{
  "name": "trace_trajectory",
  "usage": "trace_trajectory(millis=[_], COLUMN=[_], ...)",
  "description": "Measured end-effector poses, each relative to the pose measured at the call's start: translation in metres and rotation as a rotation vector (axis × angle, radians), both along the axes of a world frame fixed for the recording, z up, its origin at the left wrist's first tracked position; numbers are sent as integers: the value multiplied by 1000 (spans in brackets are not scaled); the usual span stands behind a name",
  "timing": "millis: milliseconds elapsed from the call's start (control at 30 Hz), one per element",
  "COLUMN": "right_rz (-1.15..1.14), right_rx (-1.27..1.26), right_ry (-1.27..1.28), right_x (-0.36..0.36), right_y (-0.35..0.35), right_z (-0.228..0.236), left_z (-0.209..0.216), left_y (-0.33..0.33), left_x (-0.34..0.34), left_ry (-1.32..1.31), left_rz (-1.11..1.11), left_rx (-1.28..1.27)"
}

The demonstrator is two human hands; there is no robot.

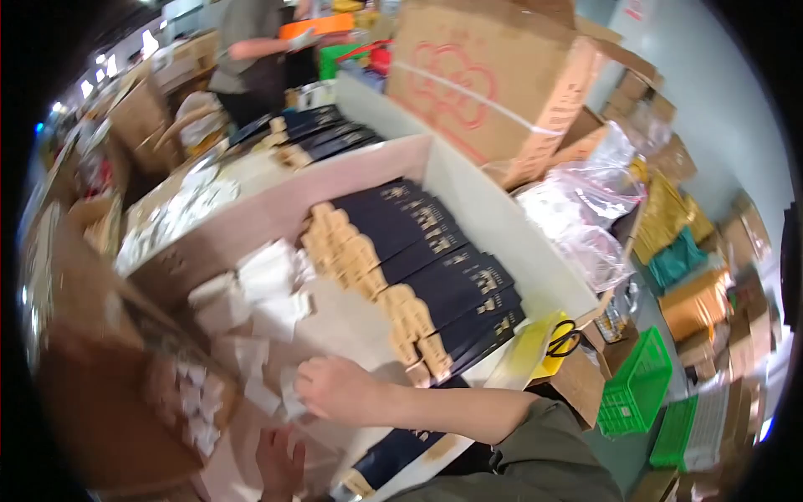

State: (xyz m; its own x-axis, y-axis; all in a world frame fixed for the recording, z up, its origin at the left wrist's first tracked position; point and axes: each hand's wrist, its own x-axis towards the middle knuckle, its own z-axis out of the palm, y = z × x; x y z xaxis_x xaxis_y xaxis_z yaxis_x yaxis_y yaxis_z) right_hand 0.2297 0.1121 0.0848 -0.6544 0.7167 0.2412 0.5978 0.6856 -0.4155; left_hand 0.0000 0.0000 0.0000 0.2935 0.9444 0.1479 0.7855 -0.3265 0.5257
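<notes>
My right hand [341,391] reaches in over the pale tabletop with its fingers curled. A thin white piece [293,391] lies against its fingertips; whether they pinch it is hidden. Lower down, my left hand [281,463] is low over the table, dim and a little blurred, its fingers apart and nothing seen in them. Loose white packets [272,272] are heaped beyond both hands. Overlapping dark navy sleeves [443,280] with tan ends are fanned in rows right of that heap. Another navy sleeve [393,456] lies near my body, partly under my right forearm.
Raised boards [519,243] edge the table. At left stands an open cardboard box [222,410] of small white pieces. Black-handled scissors [565,338] rest in a yellow holder [539,347] at right, near a green crate [637,385]. A person [251,58] holds something orange beyond.
</notes>
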Motion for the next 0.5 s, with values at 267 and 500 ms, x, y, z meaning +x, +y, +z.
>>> trace_trajectory(millis=[267,500], right_rz=[-461,-889], right_rx=[604,683], right_ry=[-91,295], right_x=[207,402], right_y=[53,144], right_z=[217,458], left_z=[85,206], left_y=[86,155], left_x=[89,147], left_ry=[-203,-167], left_rz=[-7,19], left_rx=[-22,203])
